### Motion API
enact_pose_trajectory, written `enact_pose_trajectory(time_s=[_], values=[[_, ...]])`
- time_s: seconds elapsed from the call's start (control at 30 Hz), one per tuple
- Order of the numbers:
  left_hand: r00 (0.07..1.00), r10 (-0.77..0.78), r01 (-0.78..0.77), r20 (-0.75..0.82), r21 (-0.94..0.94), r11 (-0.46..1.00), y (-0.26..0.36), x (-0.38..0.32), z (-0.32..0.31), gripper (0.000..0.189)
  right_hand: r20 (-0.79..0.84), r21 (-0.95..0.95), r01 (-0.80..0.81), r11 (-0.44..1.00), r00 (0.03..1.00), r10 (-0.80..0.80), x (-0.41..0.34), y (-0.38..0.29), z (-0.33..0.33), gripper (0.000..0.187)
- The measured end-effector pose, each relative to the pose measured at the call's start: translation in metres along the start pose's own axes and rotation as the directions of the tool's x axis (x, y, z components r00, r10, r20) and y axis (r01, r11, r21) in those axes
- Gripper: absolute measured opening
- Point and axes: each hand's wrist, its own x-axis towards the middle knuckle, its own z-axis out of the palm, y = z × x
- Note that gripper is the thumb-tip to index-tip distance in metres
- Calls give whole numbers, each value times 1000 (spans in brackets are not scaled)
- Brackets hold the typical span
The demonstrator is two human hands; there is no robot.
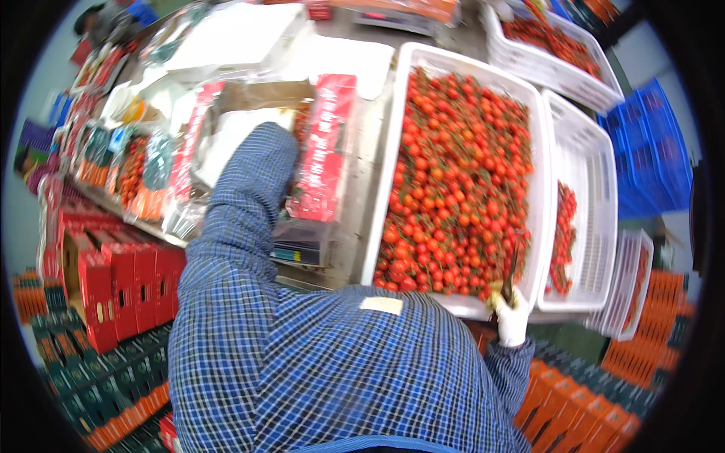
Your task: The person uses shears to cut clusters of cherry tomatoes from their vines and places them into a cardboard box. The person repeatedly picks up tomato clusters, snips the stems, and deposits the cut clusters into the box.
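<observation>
My right hand, in a white glove, holds dark-bladed scissors at the near right corner of a white plastic crate. Red cherry tomatoes on green stems fill that crate. My left arm, in a blue checked sleeve, reaches over an open red carton with printed writing. The sleeve hides my left hand. Inside the carton lie a white liner and some cherry tomatoes along the right wall.
To the right stands a white crate with a small bunch of tomatoes. Bagged tomatoes lie left of the carton. Red cartons stand at the lower left, and blue crates at the right. A person is at the far left.
</observation>
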Motion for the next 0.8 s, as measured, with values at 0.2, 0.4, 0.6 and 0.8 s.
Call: enact_pose_trajectory(time_s=[0.2,0.4,0.6,0.8], values=[[932,349,-360,-100,-373,855,46,-3,-46,40,-339,203,130,970,939,-55,12,36,-69,17],[618,771,-299,153,-861,411,213,-142,-43,31,-321,547,125,827,945,70,26,61,-71,19],[403,586,-40,703,-626,779,353,-284,94,80,-178,604,150,783,983,-51,27,57,-71,21],[640,267,-122,721,-247,961,407,-311,124,102,-135,628,168,760,985,-106,25,62,-75,22]])
